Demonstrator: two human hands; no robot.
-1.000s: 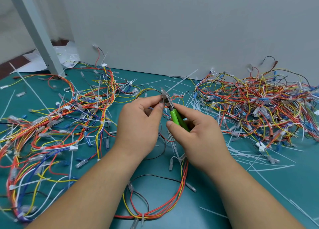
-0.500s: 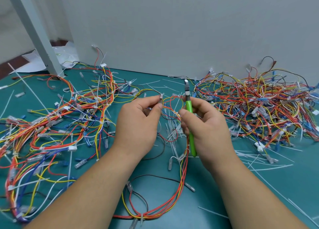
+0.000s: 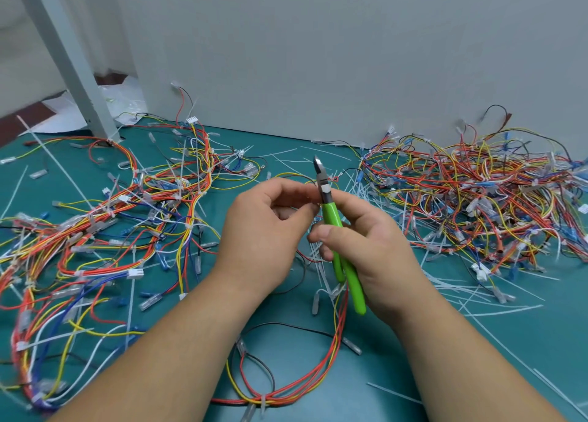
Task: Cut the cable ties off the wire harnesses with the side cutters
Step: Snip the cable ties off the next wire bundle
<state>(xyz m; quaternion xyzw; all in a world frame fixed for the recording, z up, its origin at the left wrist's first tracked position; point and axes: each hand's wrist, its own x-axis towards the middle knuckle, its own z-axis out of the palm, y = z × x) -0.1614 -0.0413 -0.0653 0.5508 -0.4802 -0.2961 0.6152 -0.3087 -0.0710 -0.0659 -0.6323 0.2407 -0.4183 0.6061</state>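
Judged a wiring workshop bench: teal cutting mat (image 3: 509, 351), heaped wire harnesses (image 3: 477, 199), scattered cut cable ties (image 3: 506, 310), grey partition panel (image 3: 318, 55), metal frame post (image 3: 73, 71).

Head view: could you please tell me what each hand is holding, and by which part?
The right hand grips the side cutters by their green handles, tips up. The left hand pinches a wire harness at the top of its loop.

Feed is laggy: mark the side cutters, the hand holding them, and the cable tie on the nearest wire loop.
side cutters (image 3: 331, 213): head view, upper part of the green handle.
right hand (image 3: 375, 253): head view, back of the hand.
cable tie (image 3: 263, 402): head view, the white strap itself, bottom centre.
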